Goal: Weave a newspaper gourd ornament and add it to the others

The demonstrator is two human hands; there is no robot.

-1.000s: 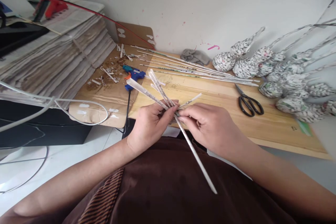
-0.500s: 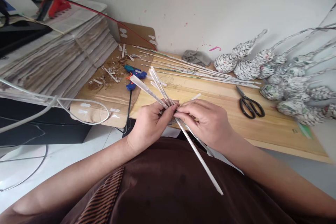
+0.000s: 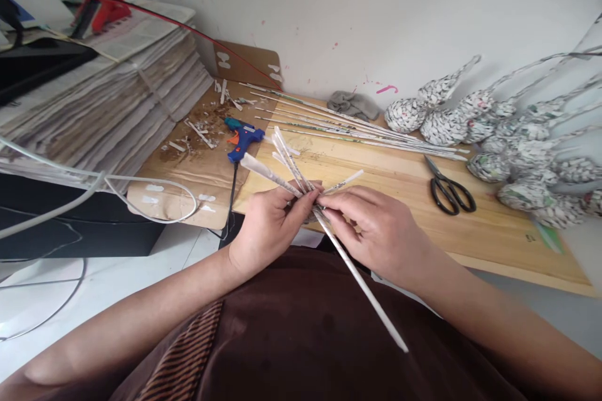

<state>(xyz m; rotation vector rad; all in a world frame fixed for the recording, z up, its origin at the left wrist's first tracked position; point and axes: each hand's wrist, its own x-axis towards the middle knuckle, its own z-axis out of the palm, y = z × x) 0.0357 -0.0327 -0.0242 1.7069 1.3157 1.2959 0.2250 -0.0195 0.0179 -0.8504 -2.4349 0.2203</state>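
Left hand (image 3: 268,219): closed on the paper strips (image 3: 291,166), thumb and fingers pinching them at the crossing point.
Right hand (image 3: 385,225): thumb and forefinger gathered at the crossing, just beside the left thumb; which strip they pinch, if any, is hidden.
Work held: rolled paper strips, above the person's lap at the table's near edge; several fan out past the left hand, one long strip (image 3: 360,282) slants down over the brown garment (image 3: 301,338).
Good handling, judged: firm left pinch at the crossing, so the strips do not slip; right fingertips close in, folding each strip snugly with light, even pressure, lest the paper flatten, kink or tear.
Surface: wooden board (image 3: 395,172), pale, grained; scissors (image 3: 451,193) lie there, handles towards the person.
Loose stock: long paper rods (image 3: 357,131), flat near the wall.
Woven paper pieces (image 3: 444,126): clustered at right, by the wall.
Cardboard (image 3: 188,182): left of the board, with paper scraps and a blue glue gun (image 3: 242,141).
Room: white wall (image 3: 310,6), pink-spotted; tied newspaper stack (image 3: 113,119) at left; pale floor (image 3: 164,288).
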